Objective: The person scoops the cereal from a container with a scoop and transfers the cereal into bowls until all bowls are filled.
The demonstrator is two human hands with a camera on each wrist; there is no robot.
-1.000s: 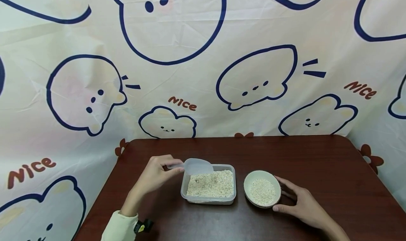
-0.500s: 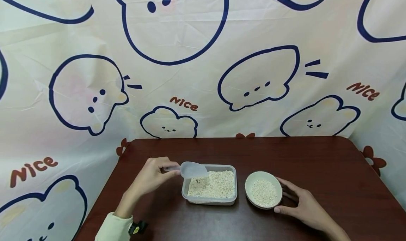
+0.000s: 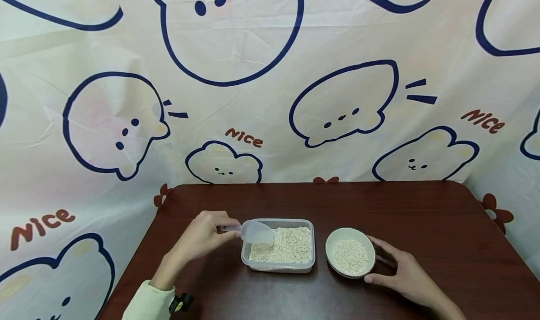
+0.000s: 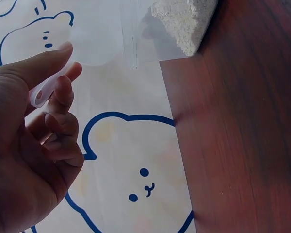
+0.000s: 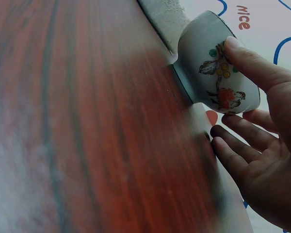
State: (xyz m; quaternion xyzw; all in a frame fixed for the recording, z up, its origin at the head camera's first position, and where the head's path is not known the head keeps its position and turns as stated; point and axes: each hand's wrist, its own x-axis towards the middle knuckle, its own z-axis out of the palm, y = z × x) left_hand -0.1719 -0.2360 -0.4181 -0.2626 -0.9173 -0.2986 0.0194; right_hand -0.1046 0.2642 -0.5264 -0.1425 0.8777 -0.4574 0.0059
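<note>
My left hand (image 3: pixel 204 233) pinches the handle of a translucent plastic scoop (image 3: pixel 256 232) between thumb and fingers. The scoop's bowl sits over the left end of a clear rectangular tub (image 3: pixel 280 267) of pale, rice-like grains (image 3: pixel 293 245), its tip at their surface. In the left wrist view the scoop's handle end (image 4: pixel 41 94) shows below my thumb. A small round bowl (image 3: pixel 331 259) with similar grains stands right of the tub. Thumb and fingers of my right hand (image 3: pixel 405 273) hold its right side; the right wrist view shows fruit painted on the bowl (image 5: pixel 218 73).
Everything stands on a dark reddish-brown wooden table (image 3: pixel 379 203). A pale cloth (image 3: pixel 270 104) with blue cartoon outlines hangs behind and beside it. On my left wrist is a dark band (image 3: pixel 181 302).
The scoop and left hand have shifted left, and the scoop has sunk from above the tub's back rim toward the grains at its left end. My right hand stays at the bowl.
</note>
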